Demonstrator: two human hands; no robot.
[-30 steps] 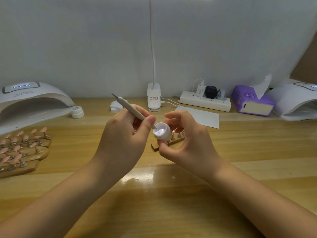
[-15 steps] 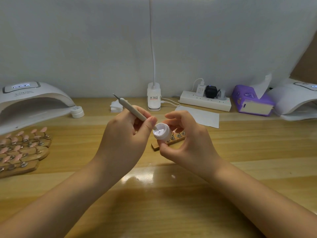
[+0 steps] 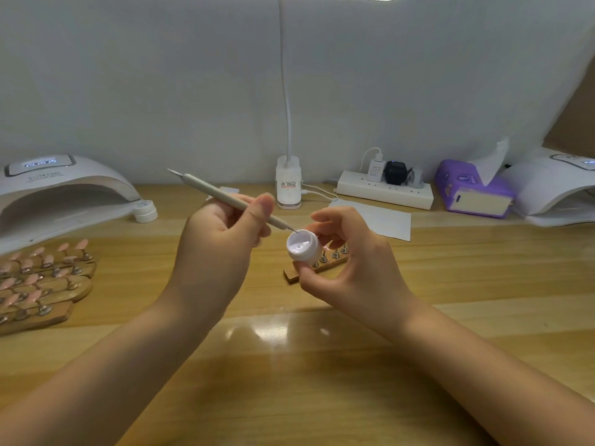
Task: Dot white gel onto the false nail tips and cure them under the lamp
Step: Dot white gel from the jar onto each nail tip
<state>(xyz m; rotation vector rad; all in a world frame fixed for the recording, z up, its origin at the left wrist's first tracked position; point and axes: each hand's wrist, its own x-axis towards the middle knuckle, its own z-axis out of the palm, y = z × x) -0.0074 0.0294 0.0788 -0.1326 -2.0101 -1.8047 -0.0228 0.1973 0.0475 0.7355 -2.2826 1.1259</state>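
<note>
Left hand (image 3: pixel 219 249), centre-left of frame: grip closed around a grey dotting pen (image 3: pixel 225 197), thumb and fingers pinching mid-shaft. Pen slants from upper left down to lower right; its fine metal tip sits at the rim of the gel pot (image 3: pixel 302 247); can't tell whether it touches the gel.

Right hand (image 3: pixel 351 262), centre of frame: grip curled on the small white pot, thumb under it, fingertips behind. Pot is open, tilted toward the camera, white gel visible inside, held above the counter (image 3: pixel 289 365).

Directly behind the pot, a wooden strip (image 3: pixel 317 270) with metal nail stands lies on the counter, mostly hidden by the right hand.

Left edge of frame: several wooden holders with pink false nail tips (image 3: pixel 42 278) lined up, just in front of a white curing lamp (image 3: pixel 61 194) in the upper left area. A white lid (image 3: pixel 145 211) sits beside that lamp.

Back centre: desk lamp base (image 3: pixel 288 185), power strip (image 3: pixel 384 188) with plugs, white paper sheet (image 3: pixel 373 220). Right: purple tissue pack (image 3: pixel 470 191), a second curing lamp (image 3: pixel 557 194) at the right edge.
</note>
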